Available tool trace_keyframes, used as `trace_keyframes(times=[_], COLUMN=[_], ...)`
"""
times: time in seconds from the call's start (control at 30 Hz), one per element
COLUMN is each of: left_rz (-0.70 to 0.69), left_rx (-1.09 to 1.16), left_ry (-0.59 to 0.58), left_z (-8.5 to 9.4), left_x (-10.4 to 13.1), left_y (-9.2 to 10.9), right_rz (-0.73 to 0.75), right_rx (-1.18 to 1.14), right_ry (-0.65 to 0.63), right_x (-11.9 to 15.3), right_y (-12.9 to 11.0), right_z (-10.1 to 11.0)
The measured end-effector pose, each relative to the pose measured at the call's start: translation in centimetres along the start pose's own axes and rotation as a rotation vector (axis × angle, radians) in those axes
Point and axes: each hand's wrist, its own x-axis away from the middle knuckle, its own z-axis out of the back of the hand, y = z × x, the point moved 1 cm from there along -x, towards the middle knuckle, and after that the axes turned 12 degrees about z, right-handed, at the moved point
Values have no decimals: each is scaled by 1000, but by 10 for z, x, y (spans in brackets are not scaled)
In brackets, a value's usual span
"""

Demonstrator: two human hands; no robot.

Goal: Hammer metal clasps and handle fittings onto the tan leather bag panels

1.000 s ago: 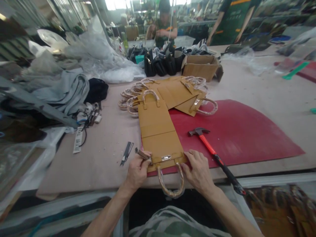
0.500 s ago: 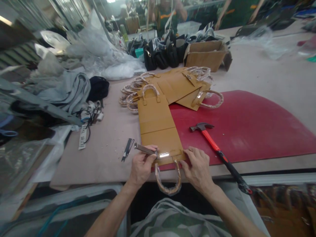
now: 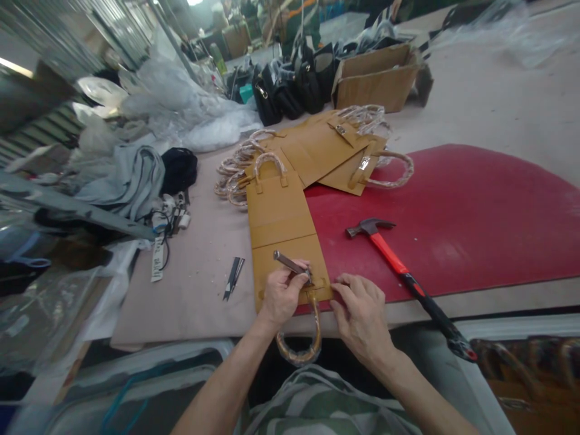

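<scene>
A long tan leather panel [image 3: 283, 211] lies at the table's front edge, with a wrapped loop handle [image 3: 299, 356] hanging over the edge. My left hand [image 3: 283, 296] is closed round a metal punch-like tool [image 3: 290, 262], tilted, its lower end on the panel near the handle's base. The metal plate there is mostly hidden by this hand. Against the panel's right corner rests my right hand [image 3: 360, 305], thumb and index finger close to the edge, the other fingers bent. A claw hammer [image 3: 394, 257] with a red and black handle lies to the right.
Tan panels with wrapped handles [image 3: 324, 145] are piled behind. Beyond are black bags [image 3: 283, 90] and a cardboard box [image 3: 374, 78]. A red mat [image 3: 480, 223] covers the right side. Small snips [image 3: 234, 278] and plastic wrap [image 3: 158, 90] are at left.
My left hand and the metal tool have moved right along the panel, from the left of the metal plate to over it. My right hand stays by the corner. The view has shifted slightly.
</scene>
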Motion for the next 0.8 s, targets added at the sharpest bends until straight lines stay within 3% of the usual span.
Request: trace_keyframes(times=[0.17, 0.3, 0.4, 0.5, 0.6, 0.8], left_rz=[63, 161, 230, 275, 330, 440], left_rx=[101, 198, 255, 297, 332, 412], left_ry=[22, 46, 35, 31, 20, -39], left_z=[-2, -5, -5, -3, -1, 3], left_x=[7, 18, 26, 31, 34, 42], left_y=[1, 2, 2, 4, 4, 7], right_rz=[-122, -573, -934, -1108, -1135, -924], right_rx=[-255, -773, -1194, -1504, -1595, -1479], right_ry=[-20, -79, -9, 77, 101, 82], right_x=[19, 46, 50, 39, 28, 28], right_y=[-22, -37, -42, -43, -43, -45], right_z=[-3, -15, -20, -19, -20, -25])
